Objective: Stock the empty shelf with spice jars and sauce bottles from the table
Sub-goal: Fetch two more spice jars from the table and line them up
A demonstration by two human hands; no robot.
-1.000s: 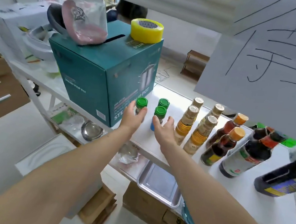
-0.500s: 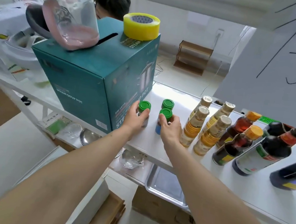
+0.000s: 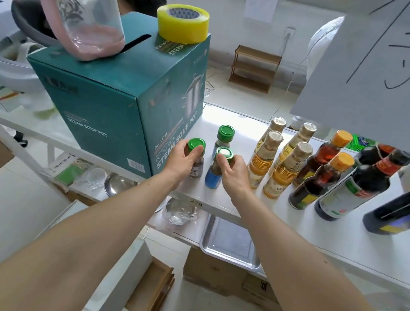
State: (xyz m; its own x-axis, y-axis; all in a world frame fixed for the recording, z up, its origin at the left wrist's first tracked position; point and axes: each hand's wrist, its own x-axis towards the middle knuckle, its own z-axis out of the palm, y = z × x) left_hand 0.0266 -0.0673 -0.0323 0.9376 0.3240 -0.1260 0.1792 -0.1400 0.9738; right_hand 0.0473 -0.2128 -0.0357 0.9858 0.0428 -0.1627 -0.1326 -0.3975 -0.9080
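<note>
Three green-capped spice jars stand on the white shelf (image 3: 293, 227). My left hand (image 3: 182, 161) grips the left spice jar (image 3: 197, 145) around its neck, under the cap. My right hand (image 3: 234, 174) grips the blue-labelled spice jar (image 3: 213, 180) just below its cap. A third spice jar (image 3: 224, 137) stands free behind them. To the right stand several gold-capped yellow bottles (image 3: 287, 171), two orange-capped brown sauce bottles (image 3: 321, 181) and dark soy sauce bottles (image 3: 355, 191).
A teal soup pot box (image 3: 116, 107) stands just left of the jars, with a yellow tape roll (image 3: 182, 23) and a clear jar (image 3: 86, 17) on top. A paper sign (image 3: 382, 64) hangs at upper right. A metal tray (image 3: 231, 245) lies on the lower shelf. A person's head shows behind the box.
Both hands have reached forward from just before the jars and closed round the two front spice jars. The view has drawn closer and tilted down.
</note>
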